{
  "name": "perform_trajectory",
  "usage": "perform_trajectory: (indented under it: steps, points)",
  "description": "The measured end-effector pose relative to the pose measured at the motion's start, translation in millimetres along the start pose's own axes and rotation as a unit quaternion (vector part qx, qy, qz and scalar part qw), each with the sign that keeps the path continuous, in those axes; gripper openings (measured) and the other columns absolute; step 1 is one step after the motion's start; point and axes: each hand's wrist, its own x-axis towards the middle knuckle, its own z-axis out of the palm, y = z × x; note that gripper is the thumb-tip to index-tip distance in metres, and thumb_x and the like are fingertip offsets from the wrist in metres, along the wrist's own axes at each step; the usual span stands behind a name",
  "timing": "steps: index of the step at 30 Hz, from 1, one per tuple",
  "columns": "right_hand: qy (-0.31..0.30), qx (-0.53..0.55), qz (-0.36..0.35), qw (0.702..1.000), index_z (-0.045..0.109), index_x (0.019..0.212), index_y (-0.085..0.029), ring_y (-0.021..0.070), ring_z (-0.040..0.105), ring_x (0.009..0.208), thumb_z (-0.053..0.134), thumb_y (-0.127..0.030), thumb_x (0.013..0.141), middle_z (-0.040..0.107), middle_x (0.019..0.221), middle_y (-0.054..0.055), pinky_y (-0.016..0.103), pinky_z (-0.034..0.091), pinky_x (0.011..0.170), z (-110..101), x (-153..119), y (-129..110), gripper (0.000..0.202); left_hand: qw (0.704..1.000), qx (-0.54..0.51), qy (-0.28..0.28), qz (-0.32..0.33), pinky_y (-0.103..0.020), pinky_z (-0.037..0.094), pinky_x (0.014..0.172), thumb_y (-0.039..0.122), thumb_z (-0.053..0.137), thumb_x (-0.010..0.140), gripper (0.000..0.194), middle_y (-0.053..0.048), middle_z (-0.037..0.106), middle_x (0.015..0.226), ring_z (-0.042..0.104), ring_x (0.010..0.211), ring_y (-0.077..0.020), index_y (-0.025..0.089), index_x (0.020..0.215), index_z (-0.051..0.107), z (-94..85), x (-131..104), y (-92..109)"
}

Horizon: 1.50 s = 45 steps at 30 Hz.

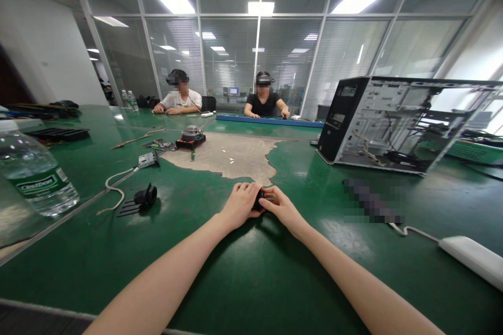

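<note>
Both of my hands meet around a small black object just above the green table, near the torn edge of a bare patch. My left hand wraps over it from the left, fingers curled. From the right, my right hand grips it with thumb and fingers. Most of the object is covered, so its kind cannot be told. Left of my hands lies a black plastic part with a round end and flat prongs. Further back, a metal bracket has a pale cable attached.
An opened computer case stands at the right, with a white power block in front. A water bottle stands at the left. A cooler-like part sits on the bare patch. Two people sit across the table.
</note>
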Motion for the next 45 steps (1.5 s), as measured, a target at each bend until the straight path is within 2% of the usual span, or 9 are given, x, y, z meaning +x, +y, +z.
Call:
perform_trajectory:
  steps: [2, 8, 15, 18, 22, 30, 38, 42, 45]
  points:
    - [-0.004, 0.016, -0.003, 1.000, 0.049, 0.086, -0.021, 0.0125, 0.056, 0.073, 0.063, -0.032, 0.065, 0.054, 0.083, 0.000, 0.027, 0.045, 0.066, 0.2, -1.2, -0.6, 0.028, 1.000, -0.002, -0.001, -0.001, -0.034, 0.030, 0.082, 0.027, 0.064, 0.065, 0.052, -0.004, 0.049, 0.107, 0.045, 0.096, -0.0214, 0.020, 0.107, 0.034, 0.3, 0.0, -0.1]
    - [0.011, -0.001, -0.010, 1.000, 0.049, 0.084, -0.020, 0.0116, 0.054, 0.071, 0.055, -0.038, 0.072, 0.056, 0.080, 0.000, 0.027, 0.045, 0.064, 1.7, 0.0, 2.2, 0.022, 1.000, -0.011, -0.004, -0.007, -0.035, 0.030, 0.083, 0.028, 0.065, 0.065, 0.054, -0.004, 0.049, 0.107, 0.045, 0.097, -0.0216, 0.021, 0.108, 0.034, 2.0, 0.9, -0.6]
    - [0.017, -0.027, -0.010, 0.999, 0.051, 0.089, -0.019, 0.0120, 0.054, 0.072, 0.055, -0.036, 0.071, 0.055, 0.087, 0.002, 0.027, 0.044, 0.065, 1.9, 1.6, 1.6, 0.025, 1.000, -0.009, -0.006, -0.008, -0.035, 0.030, 0.083, 0.029, 0.063, 0.066, 0.052, -0.004, 0.049, 0.106, 0.045, 0.097, -0.0211, 0.021, 0.108, 0.033, 0.2, 0.8, 0.5]
    - [-0.003, -0.004, 0.005, 1.000, 0.050, 0.088, -0.019, 0.0109, 0.055, 0.068, 0.059, -0.034, 0.069, 0.054, 0.084, 0.001, 0.027, 0.045, 0.065, 1.0, -0.3, -1.0, 0.025, 1.000, -0.004, 0.000, -0.006, -0.035, 0.030, 0.082, 0.029, 0.062, 0.067, 0.050, -0.005, 0.050, 0.106, 0.045, 0.096, -0.0212, 0.020, 0.107, 0.034, 0.0, 0.6, 0.8]
    - [-0.006, 0.030, 0.015, 0.999, 0.049, 0.086, -0.020, 0.0122, 0.057, 0.075, 0.064, -0.030, 0.064, 0.054, 0.084, 0.000, 0.028, 0.045, 0.069, 0.7, -2.7, -5.2, 0.028, 1.000, -0.003, 0.007, -0.003, -0.034, 0.031, 0.082, 0.028, 0.063, 0.065, 0.049, -0.004, 0.050, 0.106, 0.046, 0.095, -0.0213, 0.020, 0.106, 0.035, 0.3, 0.5, 1.1]
    - [0.013, 0.001, 0.012, 1.000, 0.051, 0.092, -0.020, 0.0143, 0.058, 0.075, 0.063, -0.031, 0.064, 0.056, 0.089, 0.002, 0.032, 0.045, 0.073, -0.6, -0.4, -0.4, 0.032, 1.000, -0.007, -0.003, -0.012, -0.034, 0.031, 0.083, 0.027, 0.063, 0.065, 0.050, -0.004, 0.051, 0.106, 0.046, 0.096, -0.0214, 0.020, 0.106, 0.035, -1.4, 1.1, 2.2]
    - [-0.011, 0.021, 0.000, 1.000, 0.051, 0.087, -0.020, 0.0140, 0.057, 0.080, 0.067, -0.029, 0.061, 0.057, 0.091, 0.002, 0.030, 0.045, 0.075, -0.7, -3.5, -4.0, 0.032, 1.000, -0.010, -0.014, -0.016, -0.035, 0.030, 0.083, 0.023, 0.064, 0.064, 0.052, -0.004, 0.049, 0.109, 0.046, 0.097, -0.0216, 0.021, 0.107, 0.034, -2.3, 0.8, 2.4]
    - [-0.006, 0.028, 0.012, 1.000, 0.051, 0.088, -0.019, 0.0121, 0.056, 0.073, 0.059, -0.036, 0.069, 0.059, 0.081, 0.001, 0.028, 0.044, 0.069, 0.1, -4.1, -2.3, 0.027, 1.000, -0.007, -0.005, -0.013, -0.035, 0.030, 0.083, 0.027, 0.064, 0.065, 0.052, -0.005, 0.049, 0.109, 0.045, 0.097, -0.0223, 0.021, 0.108, 0.034, -0.6, 0.6, 1.6]
    - [0.012, 0.011, 0.007, 1.000, 0.051, 0.090, -0.018, 0.0122, 0.055, 0.072, 0.057, -0.038, 0.071, 0.059, 0.082, 0.002, 0.028, 0.044, 0.068, 0.2, -2.6, 2.2, 0.028, 1.000, -0.005, 0.000, -0.010, -0.035, 0.031, 0.083, 0.028, 0.064, 0.065, 0.053, -0.004, 0.050, 0.109, 0.045, 0.097, -0.0223, 0.020, 0.108, 0.034, 0.2, 0.4, 0.8]
